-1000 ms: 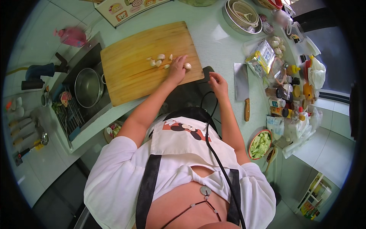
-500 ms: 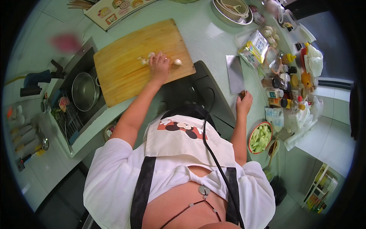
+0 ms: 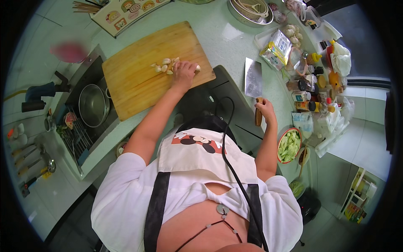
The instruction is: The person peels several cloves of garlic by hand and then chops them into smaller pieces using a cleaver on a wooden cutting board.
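Note:
On the wooden cutting board [image 3: 147, 46], my left hand [image 3: 184, 77] bends its fingers over a pale garlic clove [image 3: 198, 68] near the board's right side. Several more garlic cloves [image 3: 166, 61] lie in a loose group just left of the fingers. My right hand [image 3: 265, 108] grips the brown wooden handle of a cleaver [image 3: 253, 80]. Its broad grey blade points away from me, over the counter's edge area, right of the board. The palm side of the left hand is hidden.
Left of the board, a metal pot [image 3: 93, 105] stands in the sink. A red-rimmed bowl of sliced green vegetable [image 3: 289, 145] sits by my right forearm. Seasoning bottles [image 3: 303, 96], a yellow-white package [image 3: 277, 49] and garlic bulbs [image 3: 293, 34] line the right side. A black cable [image 3: 228, 155] hangs before me.
My left hand has slid right from the group of cloves to the single clove. My right hand has taken a fuller hold of the cleaver handle, and the cleaver has shifted slightly left.

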{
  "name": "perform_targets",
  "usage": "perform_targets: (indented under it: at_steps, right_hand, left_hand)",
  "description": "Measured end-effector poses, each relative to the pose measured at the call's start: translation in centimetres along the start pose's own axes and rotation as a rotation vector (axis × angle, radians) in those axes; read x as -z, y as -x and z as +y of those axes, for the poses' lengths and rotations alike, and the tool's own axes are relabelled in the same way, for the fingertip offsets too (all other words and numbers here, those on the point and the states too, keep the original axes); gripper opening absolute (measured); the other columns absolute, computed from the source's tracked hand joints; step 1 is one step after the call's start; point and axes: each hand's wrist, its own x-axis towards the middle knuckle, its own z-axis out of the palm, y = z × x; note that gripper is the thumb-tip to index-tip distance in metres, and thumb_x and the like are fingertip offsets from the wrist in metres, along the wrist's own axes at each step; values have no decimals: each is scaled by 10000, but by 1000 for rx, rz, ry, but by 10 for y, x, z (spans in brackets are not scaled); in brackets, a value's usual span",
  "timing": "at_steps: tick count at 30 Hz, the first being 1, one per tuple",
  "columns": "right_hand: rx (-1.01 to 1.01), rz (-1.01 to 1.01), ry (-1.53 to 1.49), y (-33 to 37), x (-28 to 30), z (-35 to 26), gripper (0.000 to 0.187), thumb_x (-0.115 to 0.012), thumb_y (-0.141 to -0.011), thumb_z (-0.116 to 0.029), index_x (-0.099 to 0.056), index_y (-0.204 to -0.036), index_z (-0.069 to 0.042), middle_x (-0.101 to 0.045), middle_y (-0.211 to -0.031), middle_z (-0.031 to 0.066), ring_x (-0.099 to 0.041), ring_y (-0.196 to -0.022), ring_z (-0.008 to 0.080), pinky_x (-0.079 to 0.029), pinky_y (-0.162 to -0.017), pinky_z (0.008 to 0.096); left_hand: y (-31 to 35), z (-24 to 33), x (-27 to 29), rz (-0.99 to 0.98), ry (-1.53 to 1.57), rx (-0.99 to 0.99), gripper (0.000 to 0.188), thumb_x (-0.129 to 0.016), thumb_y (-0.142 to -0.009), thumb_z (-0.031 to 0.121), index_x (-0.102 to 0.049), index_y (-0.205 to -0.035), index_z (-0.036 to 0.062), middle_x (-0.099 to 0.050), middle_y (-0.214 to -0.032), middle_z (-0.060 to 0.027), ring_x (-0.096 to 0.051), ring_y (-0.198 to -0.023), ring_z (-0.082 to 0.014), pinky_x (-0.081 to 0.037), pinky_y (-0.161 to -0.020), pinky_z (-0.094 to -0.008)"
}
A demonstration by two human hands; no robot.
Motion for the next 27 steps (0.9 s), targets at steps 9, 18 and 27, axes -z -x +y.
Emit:
perform_targets:
  at_steps: [9,18,27]
  right_hand:
    - [492,435,-74,51,-48,-76,309,-617,-723,-88,-487,-1000,-44,-556,-690,56,-543,-568,140,-442,-555,278]
    - [447,163,178,77,-101,-116,499,-589,-809,-164,-431,-1266,-288,-567,-695,108,-571,-625,263,-452,-599,343]
    - [415,377,286,85,-141,-103,446,-574,-820,-299,-448,-1247,-305,-613,-795,95,-600,-744,298,-469,-629,390]
  left_hand:
    - [3,6,2,51,13,98,369,-698,-677,272,-547,-990,149,-523,-1033,-22,-419,-1100,-220,-160,-1009,-519]
    - [29,-45,-2,83,-171,29,317,-635,-744,263,-565,-1042,181,-461,-1230,-7,-285,-1261,-210,-125,-995,-601]
    - [51,-53,36,91,-54,7,334,-602,-774,230,-553,-1096,157,-452,-1249,-60,-338,-1229,-246,-172,-997,-566]
